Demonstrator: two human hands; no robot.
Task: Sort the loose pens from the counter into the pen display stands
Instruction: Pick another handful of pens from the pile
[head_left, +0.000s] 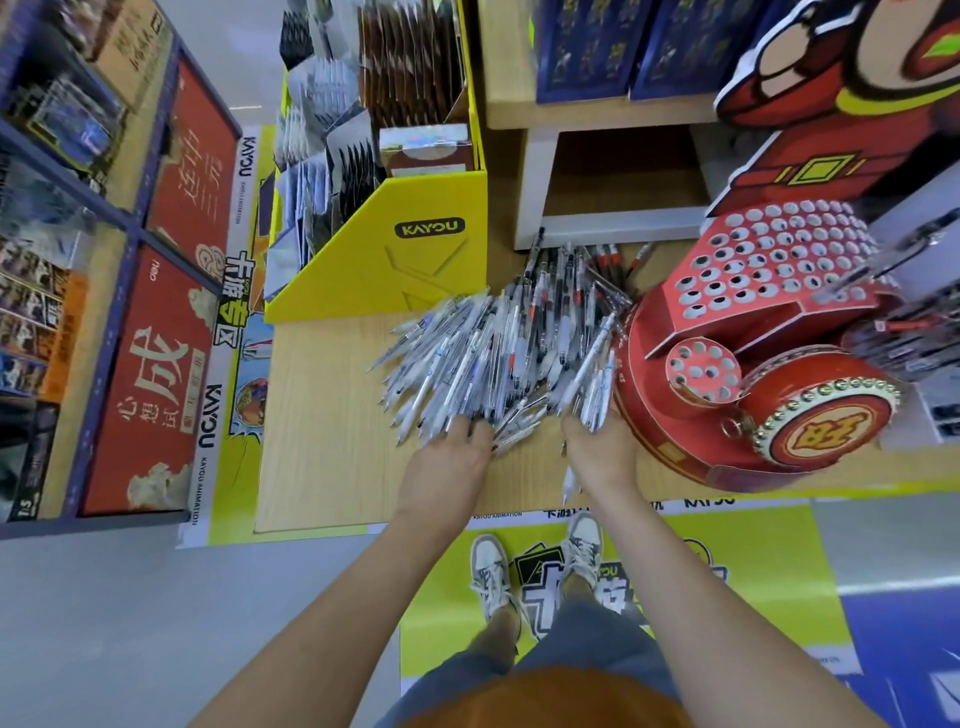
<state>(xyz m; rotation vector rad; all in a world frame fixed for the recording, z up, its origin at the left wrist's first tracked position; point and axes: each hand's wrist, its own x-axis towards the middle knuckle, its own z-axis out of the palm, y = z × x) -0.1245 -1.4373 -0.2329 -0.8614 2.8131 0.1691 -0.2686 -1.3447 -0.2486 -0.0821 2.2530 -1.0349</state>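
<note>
The pens (514, 338) lie in one loose heap on the wooden bench (332, 415). They are mostly white and clear barrels with black, red and blue parts. The heap sits between a yellow box (395, 260) printed "KAYOU" and the red drum-shaped pen display stand (753, 322), which is dotted with round holes. The right hand (597, 449) grips a fanned bunch of white pens. The left hand (451, 452) rests at the heap's near edge; its fingers are buried among pens, so their grip cannot be told. The bench front reads "KAYOU ANIMATION".
</note>
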